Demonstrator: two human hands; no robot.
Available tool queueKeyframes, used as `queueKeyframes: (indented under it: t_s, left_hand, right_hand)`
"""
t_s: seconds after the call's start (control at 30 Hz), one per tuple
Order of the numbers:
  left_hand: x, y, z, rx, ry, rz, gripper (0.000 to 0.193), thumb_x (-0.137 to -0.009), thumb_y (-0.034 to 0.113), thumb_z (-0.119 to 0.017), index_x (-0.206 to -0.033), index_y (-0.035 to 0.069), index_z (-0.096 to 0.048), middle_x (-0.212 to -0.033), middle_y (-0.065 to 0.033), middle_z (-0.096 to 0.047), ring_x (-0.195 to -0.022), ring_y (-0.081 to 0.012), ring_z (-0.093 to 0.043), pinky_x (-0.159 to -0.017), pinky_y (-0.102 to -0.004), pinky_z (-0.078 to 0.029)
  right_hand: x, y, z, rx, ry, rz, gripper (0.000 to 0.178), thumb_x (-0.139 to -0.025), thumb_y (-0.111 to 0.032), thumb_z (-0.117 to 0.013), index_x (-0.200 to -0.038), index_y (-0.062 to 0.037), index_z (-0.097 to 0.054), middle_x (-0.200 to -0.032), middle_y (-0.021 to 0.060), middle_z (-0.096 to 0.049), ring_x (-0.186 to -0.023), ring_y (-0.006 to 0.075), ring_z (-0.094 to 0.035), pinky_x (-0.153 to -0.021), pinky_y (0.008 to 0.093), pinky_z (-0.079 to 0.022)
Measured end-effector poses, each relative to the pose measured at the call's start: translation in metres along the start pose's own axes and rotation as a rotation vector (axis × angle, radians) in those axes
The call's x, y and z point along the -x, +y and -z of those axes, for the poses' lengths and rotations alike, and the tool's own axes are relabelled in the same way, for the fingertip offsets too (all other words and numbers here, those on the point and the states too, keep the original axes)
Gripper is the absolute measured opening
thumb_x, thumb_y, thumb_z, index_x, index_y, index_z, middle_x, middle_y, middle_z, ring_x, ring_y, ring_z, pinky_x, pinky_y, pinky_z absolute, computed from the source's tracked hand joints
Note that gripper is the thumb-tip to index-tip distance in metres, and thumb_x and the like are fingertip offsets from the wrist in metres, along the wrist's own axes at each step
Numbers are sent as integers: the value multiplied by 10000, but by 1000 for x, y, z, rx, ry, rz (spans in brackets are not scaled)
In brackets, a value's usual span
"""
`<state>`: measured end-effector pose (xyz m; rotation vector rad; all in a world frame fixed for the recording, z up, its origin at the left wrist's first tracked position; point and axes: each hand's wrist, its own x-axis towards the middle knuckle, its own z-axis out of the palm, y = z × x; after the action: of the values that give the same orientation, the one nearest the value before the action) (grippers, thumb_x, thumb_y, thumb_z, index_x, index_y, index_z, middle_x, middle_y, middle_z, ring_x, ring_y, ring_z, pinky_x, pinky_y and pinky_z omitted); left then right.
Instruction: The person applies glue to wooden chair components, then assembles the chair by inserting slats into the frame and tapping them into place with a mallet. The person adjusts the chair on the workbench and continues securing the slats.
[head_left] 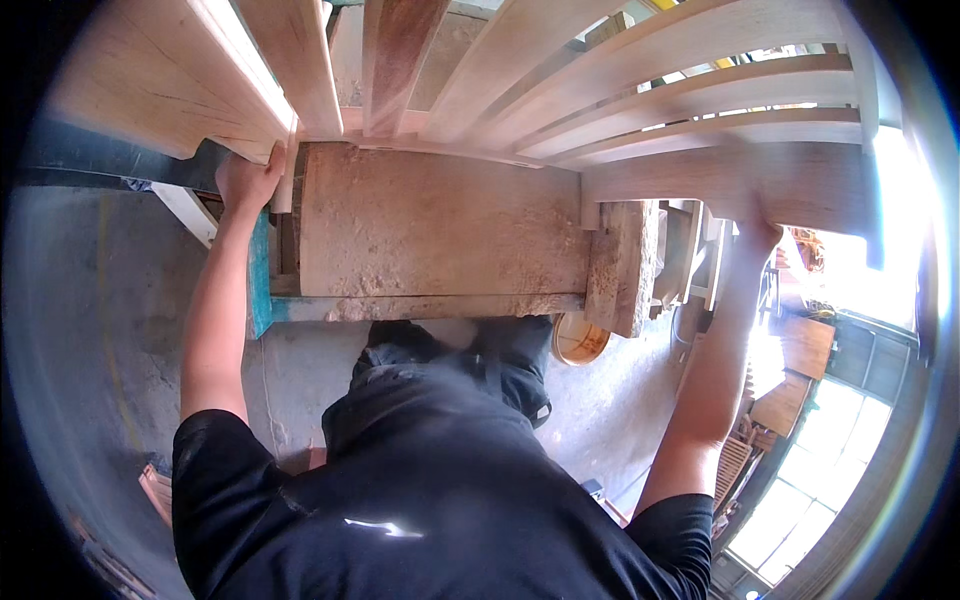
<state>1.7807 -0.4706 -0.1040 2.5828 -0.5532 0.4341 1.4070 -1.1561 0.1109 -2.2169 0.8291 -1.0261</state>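
In the head view, the slatted wooden frame (640,60) stretches across the far side, beyond the rough bench (440,220); whether they touch I can't tell. The left hand (248,185) grips its near-left corner, thumb up; the right hand (757,228) meets the right rail's lower edge, blurred, its fingers hidden, so its grip is unclear. I'd judge this step to be steadying or handling the frame; any next move calls for both ends kept level. The slats are smooth, pale and long, one redder; the bench top is scuffed and crusted, its leg (261,275) teal.
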Motion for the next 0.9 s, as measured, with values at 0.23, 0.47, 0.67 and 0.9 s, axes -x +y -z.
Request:
queueKeyframes:
  t_s: [0.23,0.47,0.67,0.9]
  left_hand:
    - [0,-4,-6,25,100,-82,361,-849,418,-674,-894,65,-738,-789,-182,-702,-761,-383,-690,-663,-466,-550]
    - [1,4,3,93,145,-120,279,-827,345,-710,-825,66,-724,-729,-156,-689,-697,-361,-684,-610,-440,-543]
    - [1,12,13,138,154,-134,300,-844,367,-693,-807,71,-724,-720,-143,-693,-690,-342,-691,-613,-436,-551]
    - [0,17,18,72,19,24,340,-854,403,-653,-853,67,-709,-737,-160,-691,-734,-369,-693,-644,-459,-557]
  right_hand:
    - [10,-23,-2,67,-61,52,384,-844,-120,-760,-1179,52,-682,-1140,126,-705,-1031,191,-661,-864,305,-535]
    - [8,-26,-10,-42,58,-9,469,-889,-321,-764,-1160,51,-676,-868,72,-664,-621,70,-495,-521,243,-372]
    - [3,-27,-17,-101,77,-106,433,-894,-282,-757,-1150,57,-672,-882,84,-673,-640,74,-537,-504,240,-396]
    - [4,-13,-6,5,-8,21,352,-931,-168,-676,-1195,64,-661,-983,95,-711,-700,101,-608,-530,239,-462]
